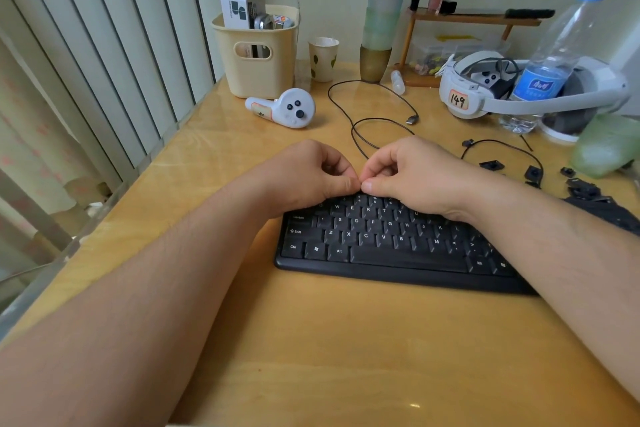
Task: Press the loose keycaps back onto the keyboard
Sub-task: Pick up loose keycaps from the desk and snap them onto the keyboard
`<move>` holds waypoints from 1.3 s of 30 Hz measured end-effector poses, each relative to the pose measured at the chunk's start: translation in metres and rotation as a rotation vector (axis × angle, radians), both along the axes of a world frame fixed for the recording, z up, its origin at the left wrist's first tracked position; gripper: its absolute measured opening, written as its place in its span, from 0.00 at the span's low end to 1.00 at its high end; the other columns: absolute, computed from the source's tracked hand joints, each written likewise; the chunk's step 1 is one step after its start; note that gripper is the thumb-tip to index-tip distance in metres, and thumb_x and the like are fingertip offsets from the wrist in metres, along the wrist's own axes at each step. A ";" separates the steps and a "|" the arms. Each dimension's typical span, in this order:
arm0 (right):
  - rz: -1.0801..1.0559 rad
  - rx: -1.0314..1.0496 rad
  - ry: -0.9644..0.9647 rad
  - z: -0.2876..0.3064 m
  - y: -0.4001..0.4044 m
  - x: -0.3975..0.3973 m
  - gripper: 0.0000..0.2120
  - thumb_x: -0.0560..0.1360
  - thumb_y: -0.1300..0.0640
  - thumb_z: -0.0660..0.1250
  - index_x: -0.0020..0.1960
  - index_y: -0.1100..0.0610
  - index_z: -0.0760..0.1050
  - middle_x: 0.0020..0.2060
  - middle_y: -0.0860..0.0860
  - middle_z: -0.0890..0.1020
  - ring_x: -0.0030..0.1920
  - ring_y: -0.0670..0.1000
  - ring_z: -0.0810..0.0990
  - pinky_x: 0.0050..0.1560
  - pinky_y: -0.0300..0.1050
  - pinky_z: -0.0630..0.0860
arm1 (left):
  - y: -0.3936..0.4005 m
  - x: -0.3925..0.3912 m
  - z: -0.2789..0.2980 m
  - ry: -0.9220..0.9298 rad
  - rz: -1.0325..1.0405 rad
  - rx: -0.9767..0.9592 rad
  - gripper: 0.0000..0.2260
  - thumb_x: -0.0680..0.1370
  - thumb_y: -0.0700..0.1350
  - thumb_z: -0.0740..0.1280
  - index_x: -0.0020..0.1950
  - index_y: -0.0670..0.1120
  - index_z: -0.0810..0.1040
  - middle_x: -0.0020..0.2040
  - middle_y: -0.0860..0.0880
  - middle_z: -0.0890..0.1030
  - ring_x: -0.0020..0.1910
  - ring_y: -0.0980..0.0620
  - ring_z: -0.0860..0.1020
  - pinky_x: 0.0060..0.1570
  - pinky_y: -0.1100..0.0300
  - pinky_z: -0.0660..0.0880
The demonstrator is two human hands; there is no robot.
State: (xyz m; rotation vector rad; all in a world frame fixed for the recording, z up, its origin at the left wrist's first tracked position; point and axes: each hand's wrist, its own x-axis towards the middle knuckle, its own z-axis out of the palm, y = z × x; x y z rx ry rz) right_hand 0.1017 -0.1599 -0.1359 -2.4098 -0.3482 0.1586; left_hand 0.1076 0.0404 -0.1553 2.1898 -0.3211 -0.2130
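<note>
Both hands sit curled over the top rows of the keyboard (381,239). The left hand (311,173) and right hand (408,170) meet at the thumbs, but I cannot tell if they pinch a keycap. Loose keycaps (585,189) lie on the worktop (311,340) out past the right hand. Best to line the cap up straight, then push down gently.

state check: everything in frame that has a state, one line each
left hand: fingers curled, thumb tip down at keyboard's top rows
right hand: same, thumb tip meeting the left one
keyboard: flat on table, unplugged
USB plug: lying free on table
loose keycaps: scattered, off the board
water bottle: capped, upright
paper cup: upright
controller: lying on its side
</note>
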 end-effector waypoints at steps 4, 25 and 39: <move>-0.003 -0.028 -0.035 -0.003 0.002 -0.002 0.03 0.77 0.53 0.75 0.44 0.49 0.83 0.34 0.45 0.79 0.34 0.44 0.75 0.41 0.44 0.75 | -0.001 -0.002 -0.001 -0.006 0.005 0.005 0.04 0.77 0.51 0.76 0.46 0.52 0.86 0.34 0.57 0.83 0.33 0.63 0.78 0.39 0.64 0.74; -0.127 0.055 0.066 -0.002 0.007 0.004 0.06 0.70 0.56 0.81 0.38 0.49 0.86 0.35 0.45 0.83 0.43 0.49 0.81 0.46 0.47 0.76 | 0.000 -0.003 0.003 0.090 0.052 -0.058 0.05 0.78 0.53 0.75 0.47 0.52 0.87 0.41 0.53 0.88 0.40 0.56 0.84 0.49 0.55 0.83; -0.217 0.014 0.149 0.005 0.014 0.010 0.07 0.70 0.55 0.80 0.38 0.54 0.83 0.43 0.51 0.84 0.46 0.51 0.80 0.48 0.47 0.78 | -0.004 0.000 0.004 0.101 0.109 -0.074 0.03 0.75 0.47 0.78 0.46 0.49 0.87 0.39 0.51 0.86 0.36 0.57 0.82 0.44 0.58 0.83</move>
